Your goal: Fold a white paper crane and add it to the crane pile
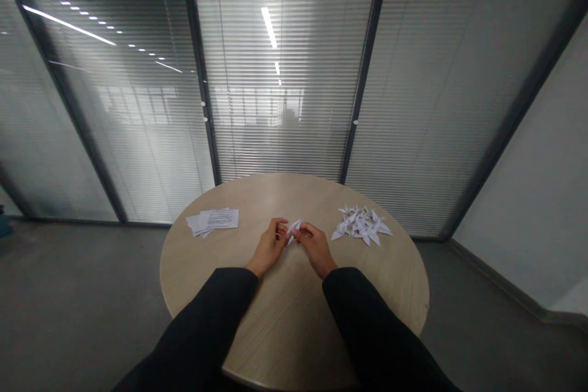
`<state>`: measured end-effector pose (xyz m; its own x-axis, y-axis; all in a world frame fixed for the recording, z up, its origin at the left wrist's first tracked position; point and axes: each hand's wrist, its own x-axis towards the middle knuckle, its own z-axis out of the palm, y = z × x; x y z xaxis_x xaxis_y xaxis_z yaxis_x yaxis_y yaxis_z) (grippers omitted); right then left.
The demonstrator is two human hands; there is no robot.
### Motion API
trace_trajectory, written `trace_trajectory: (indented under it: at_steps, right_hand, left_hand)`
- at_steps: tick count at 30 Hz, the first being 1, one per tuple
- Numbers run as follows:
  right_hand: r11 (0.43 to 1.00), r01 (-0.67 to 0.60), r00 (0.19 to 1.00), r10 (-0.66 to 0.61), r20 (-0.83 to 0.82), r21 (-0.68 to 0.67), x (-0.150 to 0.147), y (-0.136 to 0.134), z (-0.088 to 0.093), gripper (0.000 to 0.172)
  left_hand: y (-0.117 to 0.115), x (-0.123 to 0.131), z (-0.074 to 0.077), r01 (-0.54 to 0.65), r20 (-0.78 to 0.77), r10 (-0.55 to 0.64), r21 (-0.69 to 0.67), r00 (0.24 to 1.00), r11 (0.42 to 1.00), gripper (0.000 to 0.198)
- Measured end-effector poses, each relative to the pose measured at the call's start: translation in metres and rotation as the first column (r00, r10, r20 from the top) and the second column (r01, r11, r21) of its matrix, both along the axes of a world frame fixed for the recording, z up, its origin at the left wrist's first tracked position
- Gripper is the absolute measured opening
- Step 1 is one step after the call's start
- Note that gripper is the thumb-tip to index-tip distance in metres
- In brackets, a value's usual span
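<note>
Between my two hands is a small piece of folded white paper (293, 230), narrow and pointed, tilted up to the right. My left hand (270, 245) grips its left side with curled fingers. From the other side my right hand (315, 247) pinches it with thumb and fingers. Both hands are above the middle of the round table. To the right lies a pile of white folded paper cranes (361, 225) with pointed wings and tips. At the left is a loose stack of white paper sheets (215, 220), the top one bearing printed lines.
The round wooden table (285, 318) has a curved edge all around. Behind it stands a glass partition with blinds (280, 147) and dark frames, close to the table's far edge. A pale wall (533, 208) rises at the right, above grey floor (82, 294).
</note>
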<state>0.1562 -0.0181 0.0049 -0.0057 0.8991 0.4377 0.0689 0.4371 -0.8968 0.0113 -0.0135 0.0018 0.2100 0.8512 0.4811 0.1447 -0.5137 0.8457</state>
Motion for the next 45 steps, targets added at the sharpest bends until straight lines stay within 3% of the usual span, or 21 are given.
trace_trajectory:
  at_steps: [3,6,12,19,24,45]
  right_hand:
    - [1.000,0.009,1.000,-0.009,-0.020,-0.002,0.001,0.000,0.001,0.024]
    - [1.000,-0.013,0.999,0.013,-0.045,-0.017,0.001,-0.002,0.002,0.023]
    - [0.999,0.048,0.999,-0.048,0.008,-0.019,0.001,-0.005,0.005,0.023]
    - [0.993,0.115,0.993,-0.115,0.012,0.003,0.003,-0.004,0.009,0.024]
    - [0.998,0.061,0.998,-0.061,-0.023,-0.011,0.002,-0.005,0.009,0.021]
    - [0.998,0.065,0.998,-0.065,0.022,0.003,0.003,-0.008,0.011,0.024]
  left_hand:
    - [0.003,0.000,-0.002,0.057,0.061,-0.053,-0.073,0.997,0.996,0.036]
    - [0.006,-0.001,-0.003,0.122,0.115,-0.105,-0.154,0.988,0.980,0.032]
    - [0.008,-0.003,0.003,0.118,0.204,-0.064,-0.268,0.977,0.956,0.032]
    - [0.006,-0.002,0.003,0.159,0.230,-0.100,-0.258,0.968,0.953,0.035]
    - [0.005,-0.001,0.002,0.209,0.238,-0.149,-0.249,0.960,0.946,0.037]
    - [0.000,-0.001,0.008,0.168,0.243,-0.084,-0.346,0.966,0.923,0.036]
